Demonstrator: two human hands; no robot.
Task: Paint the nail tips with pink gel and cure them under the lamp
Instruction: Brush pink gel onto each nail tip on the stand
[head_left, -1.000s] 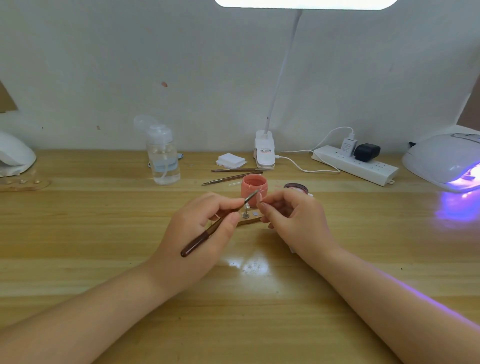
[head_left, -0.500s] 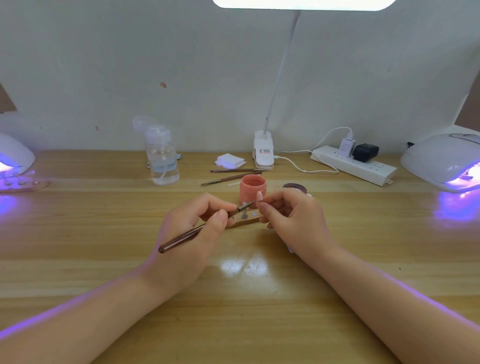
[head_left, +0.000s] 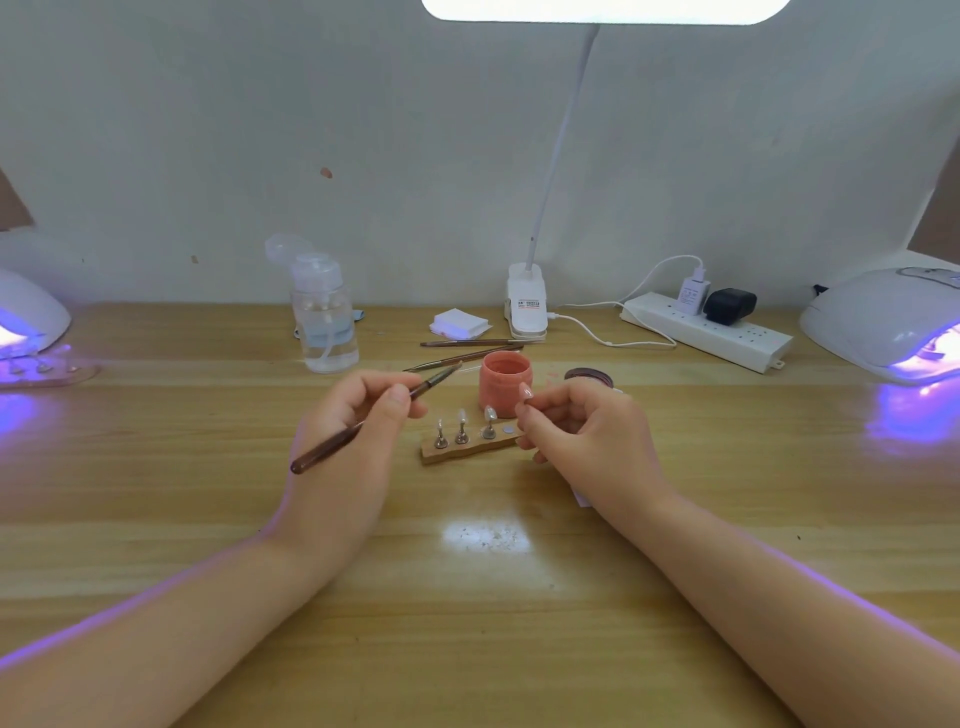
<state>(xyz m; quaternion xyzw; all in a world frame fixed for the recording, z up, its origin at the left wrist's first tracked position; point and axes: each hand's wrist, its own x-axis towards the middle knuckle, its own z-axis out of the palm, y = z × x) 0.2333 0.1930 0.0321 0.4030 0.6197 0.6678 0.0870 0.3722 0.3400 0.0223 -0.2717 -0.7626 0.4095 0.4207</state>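
A wooden table (head_left: 156, 519) carries a pink gel jar (head_left: 505, 382), nail-tip stand (head_left: 467, 448) and two lit lamps (head_left: 883, 322).

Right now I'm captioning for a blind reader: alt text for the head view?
A left hand holds a brush while the right hand pinches a pink nail tip above a wooden stand, beside a pink gel jar.
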